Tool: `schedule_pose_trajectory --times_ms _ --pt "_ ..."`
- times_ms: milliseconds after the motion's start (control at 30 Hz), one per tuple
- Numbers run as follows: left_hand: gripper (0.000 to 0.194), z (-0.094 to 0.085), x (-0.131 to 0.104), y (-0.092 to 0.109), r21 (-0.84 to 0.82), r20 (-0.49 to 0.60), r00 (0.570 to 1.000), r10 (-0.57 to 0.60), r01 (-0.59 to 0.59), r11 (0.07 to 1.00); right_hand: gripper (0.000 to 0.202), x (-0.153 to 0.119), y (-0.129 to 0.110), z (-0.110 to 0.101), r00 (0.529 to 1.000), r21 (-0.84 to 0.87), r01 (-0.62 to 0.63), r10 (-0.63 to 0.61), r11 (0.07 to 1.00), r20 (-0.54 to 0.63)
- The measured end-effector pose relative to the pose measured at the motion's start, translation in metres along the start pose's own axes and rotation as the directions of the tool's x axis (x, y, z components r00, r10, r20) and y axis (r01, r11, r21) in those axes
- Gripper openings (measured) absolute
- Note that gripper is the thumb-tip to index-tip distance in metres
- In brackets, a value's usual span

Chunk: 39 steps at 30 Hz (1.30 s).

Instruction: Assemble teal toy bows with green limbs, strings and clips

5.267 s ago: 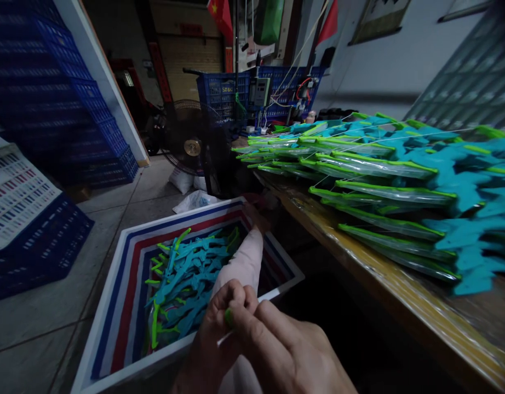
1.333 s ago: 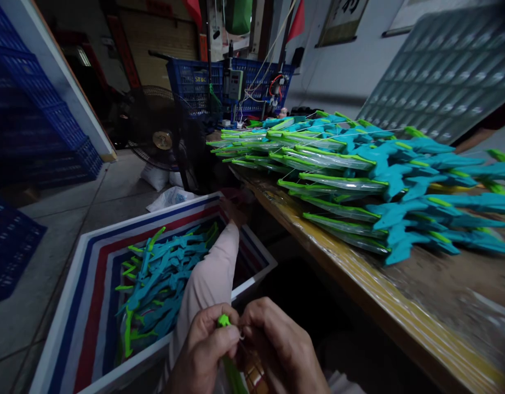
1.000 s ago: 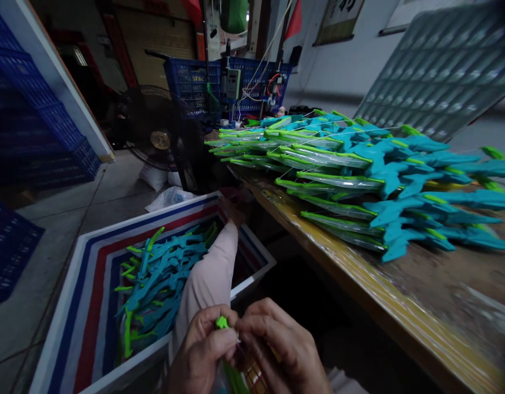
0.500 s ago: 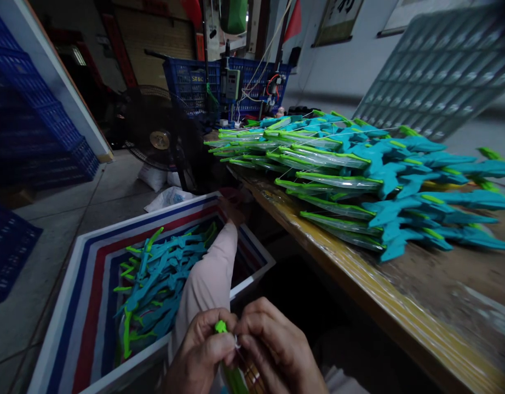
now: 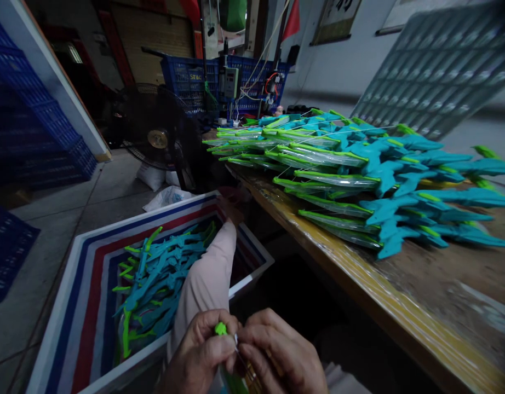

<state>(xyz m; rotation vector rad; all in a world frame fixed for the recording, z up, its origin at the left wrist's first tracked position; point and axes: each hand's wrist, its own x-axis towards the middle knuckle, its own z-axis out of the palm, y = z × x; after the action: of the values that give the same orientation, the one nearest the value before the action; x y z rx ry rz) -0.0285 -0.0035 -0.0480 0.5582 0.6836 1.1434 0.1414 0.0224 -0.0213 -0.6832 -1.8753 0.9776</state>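
Left hand: the bare left hand (image 5: 200,350), lower middle of the frame, has its thumb and bent fingers closed on a bright green slim plastic piece (image 5: 221,328); the rounded tip of the piece pokes up between them, and more green shows below the fingers
Right hand: the bare right hand (image 5: 283,350), just beside the left, has its thumb and forefinger pressed together at a thin white string (image 5: 236,340); the string shows in the narrow space by the left thumb; how firmly it is gripped cannot be told
Leg: a pale pink trouser leg (image 5: 207,273) runs up from behind the hands, over the right part of the box
Box: a white-rimmed box lined in blue, white and red stripes (image 5: 92,306), lower left; inside it lies a heap of turquoise and green plastic pieces (image 5: 162,279)
Table: a brown-topped table with a shiny yellow edge (image 5: 431,284), right side; a layered pile of turquoise plastic parts with green, clear-filmed limbs (image 5: 384,164) rests on it, thin strings crossing its top
Upper left: stacked blue plastic crates (image 5: 42,109); a black round fan (image 5: 157,138) stands nearer the middle
Upper middle: a blue lattice crate with yellow lettering (image 5: 190,82); a red triangular flag (image 5: 292,22)
Upper right: a ribbed translucent panel (image 5: 437,65), tilted
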Motion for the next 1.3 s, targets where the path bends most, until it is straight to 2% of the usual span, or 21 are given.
schedule_pose_trajectory --times_ms 100,200,300,400,567,667,767,900,1000,1133,1300 --pt "0.022 -0.002 0.000 -0.001 0.006 0.001 1.000 -0.006 0.006 1.000 0.012 0.010 -0.006 -0.006 0.997 0.061 -0.071 0.068 0.996 0.049" --pt "0.025 0.001 0.003 0.001 0.023 0.020 1.000 0.000 -0.001 1.000 0.018 0.020 -0.010 -0.015 0.980 0.139 -0.170 0.152 0.976 0.130" --pt "0.024 0.004 0.005 0.002 0.025 0.031 0.999 -0.012 0.011 1.000 0.019 0.029 -0.014 -0.024 0.956 0.118 -0.198 0.166 0.973 0.242" --pt "0.022 0.003 0.006 0.002 0.004 0.028 0.999 -0.037 0.037 0.999 0.017 0.036 -0.017 -0.029 0.937 0.030 -0.143 0.125 0.989 0.326" --pt "0.022 -0.001 0.007 0.000 -0.069 0.031 0.999 -0.035 0.037 0.997 0.023 0.041 -0.017 -0.024 0.934 -0.160 0.028 0.031 0.987 0.355" --pt "0.018 -0.003 0.006 0.000 -0.093 0.050 0.998 -0.024 0.029 0.995 0.025 0.037 -0.010 -0.017 0.944 -0.300 0.185 -0.084 0.936 0.319" --pt "0.018 -0.004 0.005 -0.001 -0.083 0.052 0.999 -0.004 0.009 0.997 0.020 0.030 -0.002 -0.007 0.954 -0.393 0.280 -0.206 0.876 0.220" --pt "0.023 -0.002 0.003 -0.002 -0.053 0.025 0.999 0.023 -0.021 0.998 0.020 0.021 0.008 0.008 0.962 -0.458 0.265 -0.264 0.848 0.067" --pt "0.027 0.002 0.003 -0.003 -0.046 -0.027 1.000 0.010 -0.012 0.999 0.023 0.017 0.012 0.012 0.944 -0.462 0.252 -0.321 0.850 -0.076" --pt "0.031 0.007 0.004 -0.002 -0.037 -0.069 0.998 0.002 -0.005 0.999 0.021 0.016 0.009 0.004 0.970 -0.437 0.213 -0.241 0.874 -0.009" --pt "0.031 0.009 0.003 -0.001 -0.047 -0.117 0.993 -0.023 0.018 0.999 0.016 0.013 0.000 -0.004 0.991 -0.313 0.116 -0.131 0.943 -0.028"
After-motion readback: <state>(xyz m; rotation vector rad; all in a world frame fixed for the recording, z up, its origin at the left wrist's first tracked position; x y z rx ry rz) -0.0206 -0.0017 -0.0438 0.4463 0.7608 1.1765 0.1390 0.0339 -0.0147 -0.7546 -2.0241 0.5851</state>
